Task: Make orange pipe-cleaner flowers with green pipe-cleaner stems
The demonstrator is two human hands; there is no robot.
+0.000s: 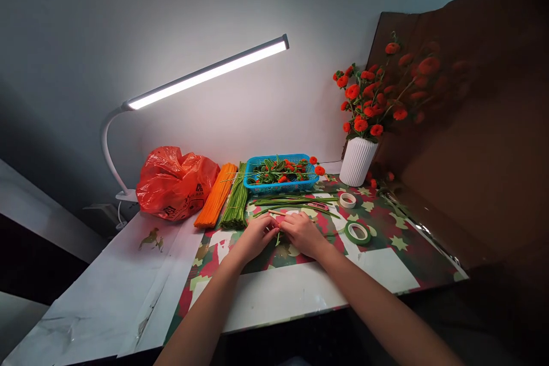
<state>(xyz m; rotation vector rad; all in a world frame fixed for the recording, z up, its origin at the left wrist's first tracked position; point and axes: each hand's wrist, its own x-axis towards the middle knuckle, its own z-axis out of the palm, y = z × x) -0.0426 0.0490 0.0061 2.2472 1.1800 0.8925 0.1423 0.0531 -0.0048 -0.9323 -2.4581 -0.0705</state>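
Observation:
My left hand and my right hand meet low over the patterned table cover, fingertips pinched close together. A short green pipe cleaner shows between them, and its upper part is hidden by the fingers. A thin pale stick lies across just above the fingertips; whether a hand grips it I cannot tell. Beyond the hands lie several long green stems and a small pink tool. To the right of my right hand lies a roll of green tape, with a white tape roll behind it.
A blue basket holds red-and-green flower pieces. Left of it are green pipe cleaners, orange pipe cleaners and a red plastic bag. A white vase with red flowers stands back right. A lit lamp hangs above.

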